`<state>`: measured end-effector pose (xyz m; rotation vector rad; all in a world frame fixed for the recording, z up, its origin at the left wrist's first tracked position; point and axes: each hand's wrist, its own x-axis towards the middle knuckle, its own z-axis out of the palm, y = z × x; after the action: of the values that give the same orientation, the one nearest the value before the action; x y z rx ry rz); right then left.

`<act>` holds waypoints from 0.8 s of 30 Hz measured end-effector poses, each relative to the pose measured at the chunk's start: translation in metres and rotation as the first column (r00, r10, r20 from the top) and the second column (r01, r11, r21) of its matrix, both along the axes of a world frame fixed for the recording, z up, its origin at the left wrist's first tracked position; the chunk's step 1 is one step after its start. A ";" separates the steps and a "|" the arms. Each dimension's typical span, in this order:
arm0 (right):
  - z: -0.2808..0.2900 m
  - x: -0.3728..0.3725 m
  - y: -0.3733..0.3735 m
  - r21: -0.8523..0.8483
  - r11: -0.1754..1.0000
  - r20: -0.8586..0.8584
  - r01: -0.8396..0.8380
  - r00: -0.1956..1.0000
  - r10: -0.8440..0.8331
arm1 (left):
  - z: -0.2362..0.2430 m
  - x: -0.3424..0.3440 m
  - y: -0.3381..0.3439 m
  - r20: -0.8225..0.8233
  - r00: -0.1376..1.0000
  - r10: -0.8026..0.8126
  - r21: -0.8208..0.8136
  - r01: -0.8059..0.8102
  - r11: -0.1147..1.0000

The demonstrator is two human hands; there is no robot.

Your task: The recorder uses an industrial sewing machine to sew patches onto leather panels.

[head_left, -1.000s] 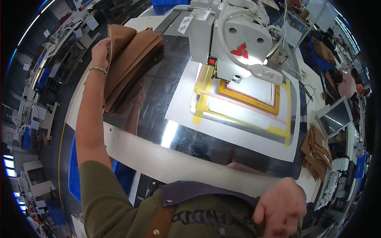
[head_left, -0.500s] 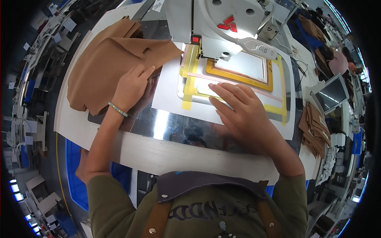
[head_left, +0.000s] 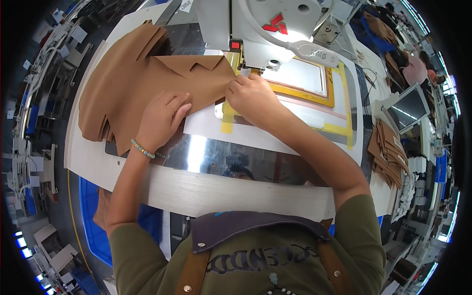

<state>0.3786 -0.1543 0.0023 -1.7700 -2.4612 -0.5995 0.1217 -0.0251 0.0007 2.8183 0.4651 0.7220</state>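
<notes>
A stack of brown fabric pieces (head_left: 115, 83) lies left of the white sewing machine head (head_left: 255, 24). Its top piece stretches right toward the needle area, with a notched cut-out near its upper edge. My right hand (head_left: 250, 98) pinches that piece's right corner, just below the machine. My left hand (head_left: 162, 118) rests on the brown fabric with loosely bent fingers apart, nearer me. Under the machine, a yellow rectangular frame (head_left: 305, 99) sits on a white sheet (head_left: 270, 142) with yellow tape strips. Part of the frame is hidden behind my right hand.
A polished metal plate (head_left: 216, 157) tops the table (head_left: 236, 194). At right are a screen (head_left: 404, 107), cables and a pile of brown pieces (head_left: 386, 152). A blue bin (head_left: 91, 221) sits below the left edge. Co-workers (head_left: 415, 71) are at far right.
The top brown piece has unfolded rightward from the stack toward the machine. My right hand has risen from near my body to its corner. My left hand has moved down and right.
</notes>
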 end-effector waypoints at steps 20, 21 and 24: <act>-0.007 0.011 -0.005 0.080 0.997 -0.073 -0.003 0.997 0.009 | 0.018 -0.020 -0.002 -0.228 0.968 0.107 0.115 -0.083 0.990; -0.006 0.012 -0.005 0.093 0.995 -0.056 -0.026 0.998 0.032 | 0.008 -0.038 -0.010 -0.276 0.947 0.165 0.118 -0.137 0.984; -0.010 0.012 -0.006 0.131 0.989 -0.052 -0.064 0.996 0.071 | -0.012 -0.088 -0.018 -0.199 0.958 0.208 0.266 -0.152 0.952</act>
<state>0.3907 -0.1606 -0.0072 -1.6273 -2.3757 -0.6767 0.0341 -0.0426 -0.0117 3.1432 0.7273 0.5250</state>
